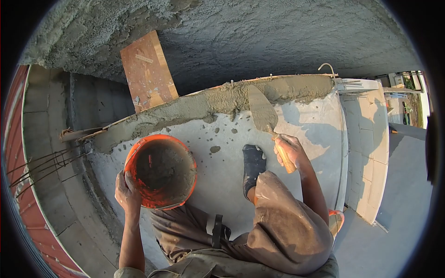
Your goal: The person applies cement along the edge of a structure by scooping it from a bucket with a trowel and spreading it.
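Observation:
My right hand (pixel 288 150) is wrapped round the wooden handle of a trowel (pixel 263 110). The trowel's blade is coated with grey mortar and reaches to the strip of wet mortar (pixel 199 104) along the slab's far edge. My left hand (pixel 127 192) grips the left rim of an orange bucket (pixel 192 160), which holds some wet mortar (pixel 164 169). The bucket stands in front of my knee. Small mortar splatters dot the pale slab (pixel 222 171) between bucket and strip.
A plywood board (pixel 148 72) leans beyond the mortar strip, under a rough cement surface (pixel 278 37). A bent metal hook (pixel 328 67) rises at the strip's right end. Rebar rods (pixel 51 162) stick out at left. Block walls (pixel 366 153) flank the slab, with a drop at right.

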The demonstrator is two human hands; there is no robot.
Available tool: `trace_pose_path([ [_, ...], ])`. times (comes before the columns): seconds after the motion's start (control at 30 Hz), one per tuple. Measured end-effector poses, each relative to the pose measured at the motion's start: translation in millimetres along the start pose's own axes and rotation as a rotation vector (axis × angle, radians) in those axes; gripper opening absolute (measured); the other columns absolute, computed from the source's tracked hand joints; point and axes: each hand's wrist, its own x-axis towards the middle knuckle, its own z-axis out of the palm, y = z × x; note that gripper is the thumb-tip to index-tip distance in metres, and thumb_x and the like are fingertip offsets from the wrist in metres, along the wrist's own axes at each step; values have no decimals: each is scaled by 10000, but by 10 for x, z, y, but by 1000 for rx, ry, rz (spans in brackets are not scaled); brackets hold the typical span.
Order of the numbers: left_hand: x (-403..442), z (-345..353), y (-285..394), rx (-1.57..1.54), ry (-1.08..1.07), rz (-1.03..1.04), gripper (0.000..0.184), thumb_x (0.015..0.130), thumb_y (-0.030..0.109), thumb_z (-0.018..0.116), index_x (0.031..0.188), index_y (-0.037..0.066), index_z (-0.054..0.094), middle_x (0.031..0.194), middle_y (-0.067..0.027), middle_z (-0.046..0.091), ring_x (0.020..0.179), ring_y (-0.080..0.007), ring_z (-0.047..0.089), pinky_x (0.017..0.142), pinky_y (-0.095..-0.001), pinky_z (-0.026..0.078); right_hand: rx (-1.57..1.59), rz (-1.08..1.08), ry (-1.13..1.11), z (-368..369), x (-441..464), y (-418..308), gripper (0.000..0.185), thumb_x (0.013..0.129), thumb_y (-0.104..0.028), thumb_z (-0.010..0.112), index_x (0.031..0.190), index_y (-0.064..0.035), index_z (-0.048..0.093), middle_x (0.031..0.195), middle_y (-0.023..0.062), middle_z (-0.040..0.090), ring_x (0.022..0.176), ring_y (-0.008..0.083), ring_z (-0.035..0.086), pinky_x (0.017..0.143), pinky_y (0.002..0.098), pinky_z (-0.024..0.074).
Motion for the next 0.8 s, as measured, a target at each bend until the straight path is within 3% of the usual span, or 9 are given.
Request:
trace_pose_path([
  [0.03,-8,4,4,3,14,6,300,1046,271,527,1123,12,656,966,-190,706,865,-355,709,749,-413,527,-62,-19,-45,91,-20,-53,385,996,-393,608,1102,-23,612,751,44,589,526,121,570,466,301,472],
  [0.07,-8,13,11,14,27,11,283,1036,253,538,1118,13,662,980,-184,703,875,-368,702,759,-423,530,-270,20,-118,138,-4,-109,442,958,-386,643,1144,15,629,846,100,677,664,206,673,599,344,534],
  [0.17,-26,37,76,42,41,79,270,1028,237,543,1118,16,669,992,-175,696,885,-376,691,769,-431,530,-785,-324,-232,497,59,-202,504,921,-355,662,1244,31,633,1075,205,719,935,328,715,803,380,550],
  [0.2,-35,24,164,27,20,91,251,1004,201,573,1121,2,670,990,-174,682,890,-383,675,781,-441,523,-898,-200,-334,714,64,-431,539,890,-352,663,1280,19,629,1230,226,674,1152,409,630,969,423,498],
  [0.33,-128,106,464,16,14,168,251,976,154,601,1140,-28,660,1003,-185,653,908,-380,644,813,-432,510,-1192,-429,-367,1377,181,-461,299,911,-200,574,1109,0,674,1106,243,695,1061,407,668,895,483,530],
  [0.5,-285,239,714,-35,32,240,261,937,100,637,1135,-70,652,1014,-209,629,938,-399,620,851,-441,502,-1245,-663,-466,1833,284,-233,184,855,-78,560,964,42,647,903,241,688,911,419,689,811,473,551],
  [0.63,-236,248,666,-59,28,164,284,923,118,648,1151,-51,657,1056,-205,636,972,-395,602,884,-459,493,-1135,-386,-838,2012,283,-241,221,931,-197,581,970,-1,674,927,218,703,916,407,682,797,476,533],
  [0.73,-200,240,632,-70,35,151,273,921,112,648,1139,-51,663,1046,-203,639,972,-393,604,880,-457,494,-879,-236,-889,1895,365,-173,261,946,-270,617,1000,-26,690,931,199,707,892,394,676,789,463,511],
  [0.8,-172,229,632,-68,30,148,265,919,108,648,1131,-51,666,1036,-201,642,966,-391,608,876,-454,496,-906,-223,-818,1846,322,-139,287,947,-289,628,1009,-14,683,912,209,699,853,380,663,778,461,499],
])
